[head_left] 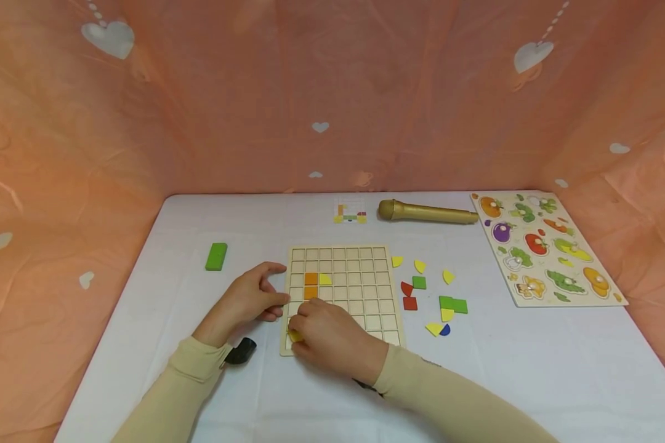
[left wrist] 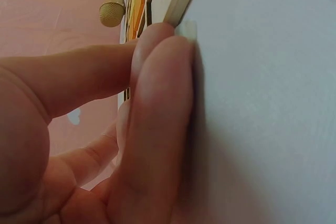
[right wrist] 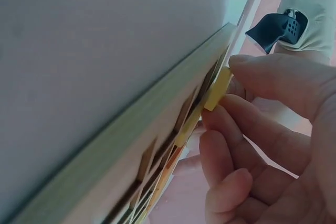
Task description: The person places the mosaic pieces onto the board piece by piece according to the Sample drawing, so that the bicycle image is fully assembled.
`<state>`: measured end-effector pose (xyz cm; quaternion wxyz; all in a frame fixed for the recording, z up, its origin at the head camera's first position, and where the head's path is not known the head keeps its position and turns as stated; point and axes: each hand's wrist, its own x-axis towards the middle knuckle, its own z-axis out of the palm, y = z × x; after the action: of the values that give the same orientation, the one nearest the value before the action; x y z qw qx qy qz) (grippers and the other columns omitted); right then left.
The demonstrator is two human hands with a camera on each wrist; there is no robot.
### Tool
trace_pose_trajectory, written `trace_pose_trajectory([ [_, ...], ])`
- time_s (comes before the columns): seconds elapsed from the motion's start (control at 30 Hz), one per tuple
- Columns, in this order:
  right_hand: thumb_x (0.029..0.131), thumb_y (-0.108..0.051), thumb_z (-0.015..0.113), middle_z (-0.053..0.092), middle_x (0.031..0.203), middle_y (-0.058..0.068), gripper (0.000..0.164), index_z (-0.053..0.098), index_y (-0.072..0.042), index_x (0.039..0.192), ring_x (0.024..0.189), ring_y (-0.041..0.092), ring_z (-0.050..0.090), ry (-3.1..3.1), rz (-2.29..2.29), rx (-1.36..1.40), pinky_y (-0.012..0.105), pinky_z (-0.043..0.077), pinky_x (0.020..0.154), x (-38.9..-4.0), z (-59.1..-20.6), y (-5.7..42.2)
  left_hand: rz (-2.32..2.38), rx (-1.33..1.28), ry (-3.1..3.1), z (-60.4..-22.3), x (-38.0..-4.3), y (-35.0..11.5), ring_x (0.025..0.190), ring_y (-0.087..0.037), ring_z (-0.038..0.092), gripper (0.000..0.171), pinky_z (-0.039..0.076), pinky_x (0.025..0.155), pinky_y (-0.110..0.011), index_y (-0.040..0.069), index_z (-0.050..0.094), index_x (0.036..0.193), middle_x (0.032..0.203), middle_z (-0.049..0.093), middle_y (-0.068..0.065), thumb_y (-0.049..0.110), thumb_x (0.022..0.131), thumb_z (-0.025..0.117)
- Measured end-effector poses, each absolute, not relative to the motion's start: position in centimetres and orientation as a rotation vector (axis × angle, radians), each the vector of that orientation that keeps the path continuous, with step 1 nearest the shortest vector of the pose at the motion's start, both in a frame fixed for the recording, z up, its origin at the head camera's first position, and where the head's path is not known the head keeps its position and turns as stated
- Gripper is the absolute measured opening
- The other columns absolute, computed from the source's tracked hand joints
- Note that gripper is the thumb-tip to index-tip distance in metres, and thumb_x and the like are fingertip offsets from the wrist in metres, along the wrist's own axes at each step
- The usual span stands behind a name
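Beige sleeves [head_left: 443, 389] cross a white table [head_left: 532, 363] walled by peach drapes [head_left: 227, 111], right fingers [right wrist: 268, 129] pinching a yellow piece [right wrist: 218, 90], left fingers [left wrist: 160, 93] parted.

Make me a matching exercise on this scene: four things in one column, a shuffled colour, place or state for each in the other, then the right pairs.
Things
1. Left hand
2. Microphone
3. Right hand
4. Oblong block

Colours, places, states
A. Green
B. Pinching a yellow piece
C. Gold
D. At the left edge of the grid board

Pairs: 1-D, 2-C, 3-B, 4-A
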<state>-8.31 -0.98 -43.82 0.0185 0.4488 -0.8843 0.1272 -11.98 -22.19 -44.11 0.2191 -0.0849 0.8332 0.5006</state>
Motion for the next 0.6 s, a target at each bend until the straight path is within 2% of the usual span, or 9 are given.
trace_pose_trajectory([
  [0.17, 0.09, -0.018, 0.082, 0.059, 0.079, -0.008, 0.006, 0.076, -0.018, 0.089, 0.08, 0.011, 0.054, -2.737, 0.382, 1.389, 0.019, 0.045, 0.067, -8.12, -43.9, -1.27, 1.385, -0.232, 2.305, -44.17, -12.02, -22.21, 0.069, -0.016, 0.075, 0.068, 0.067, 0.067, -0.029, 0.015, 0.05, 0.155, 0.096, 0.066, -0.014, 0.01, 0.096, 0.083],
  [0.6, 0.09, -0.019, 0.083, 0.058, 0.08, -0.009, 0.01, 0.073, -0.02, 0.087, 0.078, 0.01, 0.05, -2.735, 0.372, 1.386, 0.017, 0.04, 0.064, -8.12, -44.05, -1.45, 1.392, -0.22, 2.307, -44.03, -11.93, -22.15, 0.069, -0.016, 0.075, 0.069, 0.067, 0.067, -0.029, 0.014, 0.05, 0.156, 0.096, 0.066, -0.013, 0.012, 0.095, 0.083],
])
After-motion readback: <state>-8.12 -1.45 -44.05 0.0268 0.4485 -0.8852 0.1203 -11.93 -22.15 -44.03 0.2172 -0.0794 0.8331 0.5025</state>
